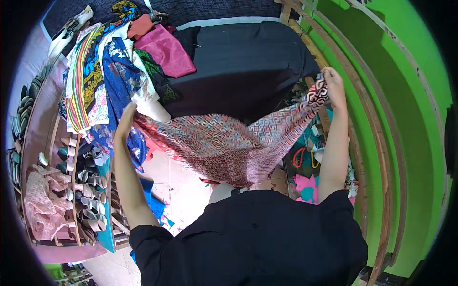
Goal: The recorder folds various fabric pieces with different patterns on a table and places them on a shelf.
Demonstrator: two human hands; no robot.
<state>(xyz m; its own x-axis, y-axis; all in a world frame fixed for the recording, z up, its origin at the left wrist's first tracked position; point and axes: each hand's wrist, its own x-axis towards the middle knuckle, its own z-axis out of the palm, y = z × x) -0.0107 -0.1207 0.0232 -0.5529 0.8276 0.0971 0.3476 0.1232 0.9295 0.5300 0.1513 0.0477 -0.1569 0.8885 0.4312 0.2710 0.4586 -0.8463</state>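
Note:
A large patterned cloth (210, 143) in red, white, blue and dark tones hangs stretched between my two hands and sags in the middle in front of my body. My left hand (128, 117) is closed on its left edge, beside the pile of fabrics. Raised further out at the right, my right hand (334, 85) grips the bunched right end near the corner of the black-covered table (248, 52). The lower part of the cloth falls in folds close to my waist.
Colourful fabrics (112, 71) and a magenta cloth (167, 52) lie heaped at the table's left. Shoe racks (88, 190) with a pink lacy cloth (45, 200) stand left. Wooden rails (362, 95) line the green wall at right. Fabric scraps (305, 186) lie low right and on the floor.

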